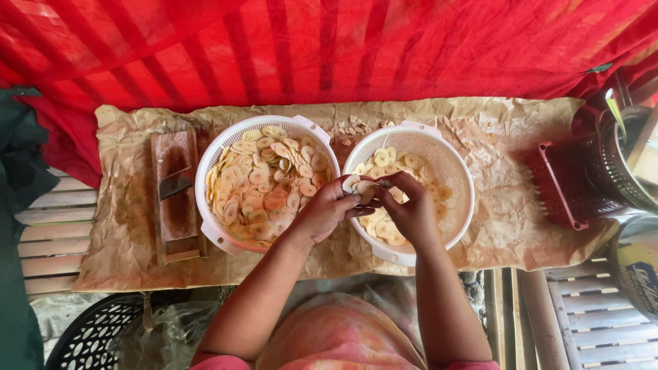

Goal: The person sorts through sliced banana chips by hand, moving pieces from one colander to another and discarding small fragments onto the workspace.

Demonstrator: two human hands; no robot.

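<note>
banana slices | both hands | colanders, wooden slicer beside

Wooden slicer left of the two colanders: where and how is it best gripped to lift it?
Probably grip the slicer across its long side rails near the lower end, coming from above. It lies flat on the brown paper with the blade across the middle, so keep fingers off that. The left colander crowds its right rail.

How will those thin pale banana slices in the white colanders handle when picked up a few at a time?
The thin pale round slices look light and probably brittle or limp: they are cut very thin. They likely cling together, since the left hand holds a small stack while the right hand seems to peel them apart over the right white plastic colander. Flat, so unlikely to roll.
</note>
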